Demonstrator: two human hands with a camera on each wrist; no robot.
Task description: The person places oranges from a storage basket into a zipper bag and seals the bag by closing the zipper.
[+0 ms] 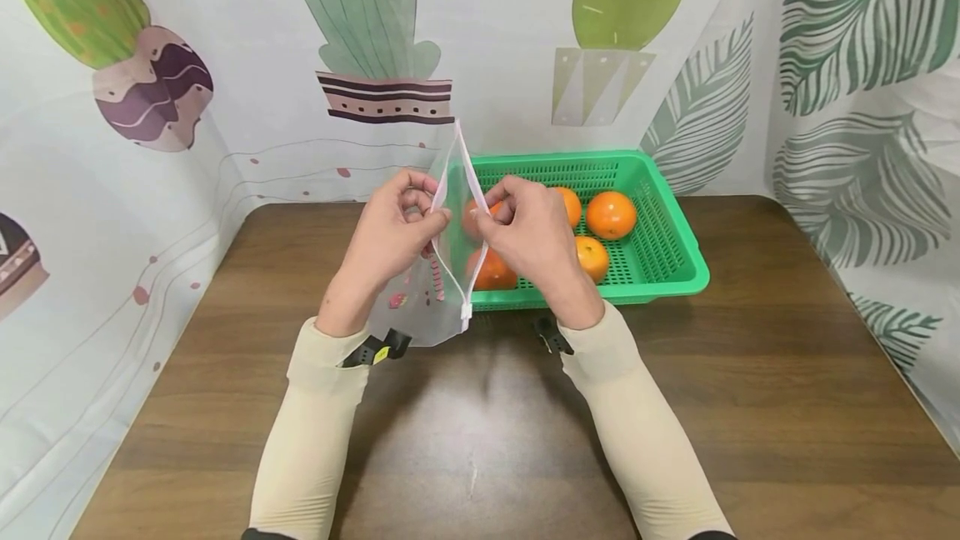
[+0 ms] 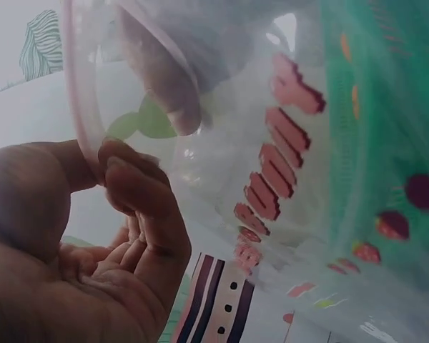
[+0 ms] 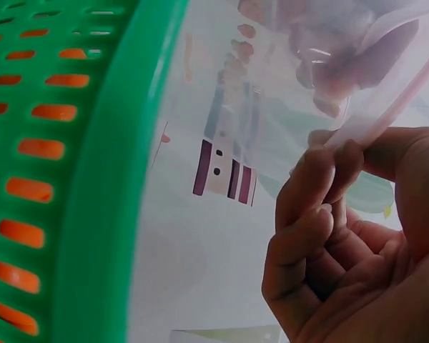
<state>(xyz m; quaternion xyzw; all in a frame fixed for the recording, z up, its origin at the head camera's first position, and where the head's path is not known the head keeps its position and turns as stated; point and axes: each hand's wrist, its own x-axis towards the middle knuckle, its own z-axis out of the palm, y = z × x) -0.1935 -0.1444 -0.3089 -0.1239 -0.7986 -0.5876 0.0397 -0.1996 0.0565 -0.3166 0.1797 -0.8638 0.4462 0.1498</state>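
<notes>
Both hands hold a clear zip bag [image 1: 420, 307] with pink print, its mouth spread apart between them. The left hand [image 1: 393, 227] pinches one pink-white edge of the mouth between thumb and forefinger. On the opposite edge, the right hand [image 1: 528, 227] pinches in the same way. A white slider [image 1: 467, 312] sits at the near end of the bag's mouth. In the left wrist view, pink lettering [image 2: 272, 171] and strawberry prints [image 2: 392, 224] show on the bag's side. Behind the bag and right hand, several oranges [image 1: 611, 215] lie in a green basket [image 1: 693, 261].
The basket stands at the back of the brown wooden table [image 1: 480, 440], near a cloth backdrop [image 1: 510, 40] printed with cacti and leaves. A black wrist strap [image 1: 378, 350] is at the left cuff, and another strap [image 1: 553, 336] at the right.
</notes>
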